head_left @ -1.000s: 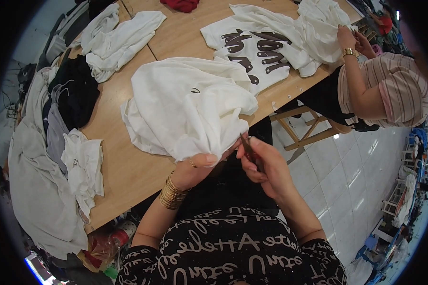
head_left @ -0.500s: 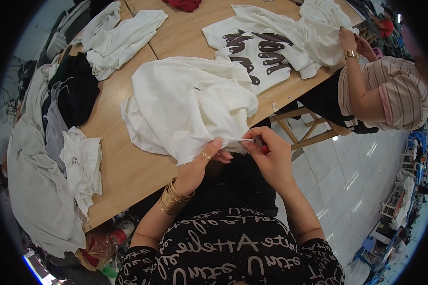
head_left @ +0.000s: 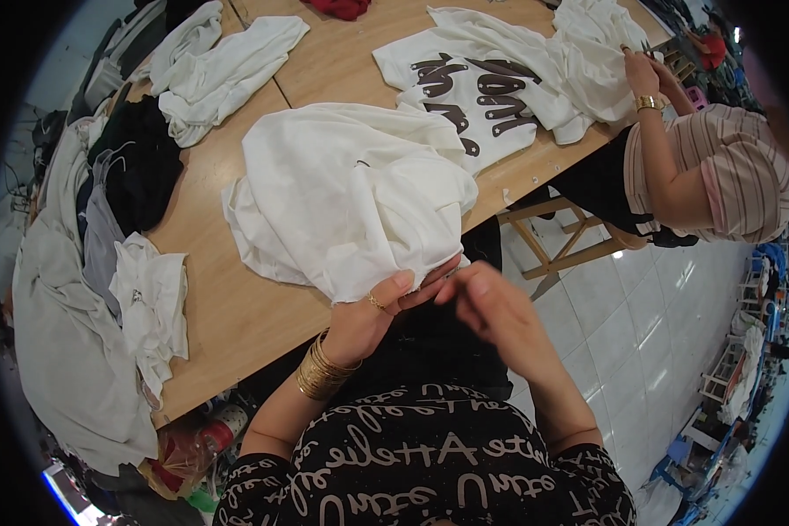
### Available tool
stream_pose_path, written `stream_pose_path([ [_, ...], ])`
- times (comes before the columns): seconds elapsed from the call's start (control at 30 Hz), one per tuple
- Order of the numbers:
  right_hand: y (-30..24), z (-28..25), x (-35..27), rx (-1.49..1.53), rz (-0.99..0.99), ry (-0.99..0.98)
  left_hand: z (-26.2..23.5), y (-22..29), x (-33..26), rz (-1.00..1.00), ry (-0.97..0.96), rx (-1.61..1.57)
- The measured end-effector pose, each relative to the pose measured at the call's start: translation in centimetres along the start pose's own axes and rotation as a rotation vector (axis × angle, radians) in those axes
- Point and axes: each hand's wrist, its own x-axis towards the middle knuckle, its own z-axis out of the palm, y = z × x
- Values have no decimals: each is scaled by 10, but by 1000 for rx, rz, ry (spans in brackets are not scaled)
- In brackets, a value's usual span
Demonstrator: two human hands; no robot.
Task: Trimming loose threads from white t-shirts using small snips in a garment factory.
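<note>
A white garment (head_left: 324,193) lies bunched on the wooden table, its near edge drawn over the table's front edge toward me. My left hand (head_left: 386,302) pinches that edge between thumb and fingers, the fingertips spread under the cloth. Bracelets circle the left wrist. Close by on the right, my right hand (head_left: 486,307) is blurred by motion with its fingers bent, its fingertips near the cloth edge. Whether it touches the cloth or has anything in the palm cannot be made out.
Across the table (head_left: 210,351) lie a white printed garment (head_left: 500,131), white cloth pieces (head_left: 228,74) and a red cloth (head_left: 337,7). Dark and grey clothes (head_left: 70,324) hang over the left edge. A co-worker (head_left: 710,175) handles white fabric at right, near a wooden stool (head_left: 557,232).
My right hand has let go of the cloth edge it was pinching and turned over. The small red thing in its palm no longer shows. My left fingers have slid right along the edge.
</note>
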Motion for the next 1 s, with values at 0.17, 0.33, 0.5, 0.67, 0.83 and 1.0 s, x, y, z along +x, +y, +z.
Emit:
stream_pose_path([
  [0.17,7,5,2,104,155,-110,-10,-7,-2,-4,48,99],
  [0.33,9,5,4,111,183,-82,-7,-7,-1,32,67,136],
  [0.5,8,6,5,111,179,-74,-10,-9,-1,35,74,178],
  [0.67,8,5,5,93,169,-72,-14,-12,-3,40,92,207],
  [0.83,12,7,6,124,163,-60,-20,-15,-2,75,97,241],
  [1.0,17,9,9,319,260,-57,-10,-6,-2,97,-15,421],
])
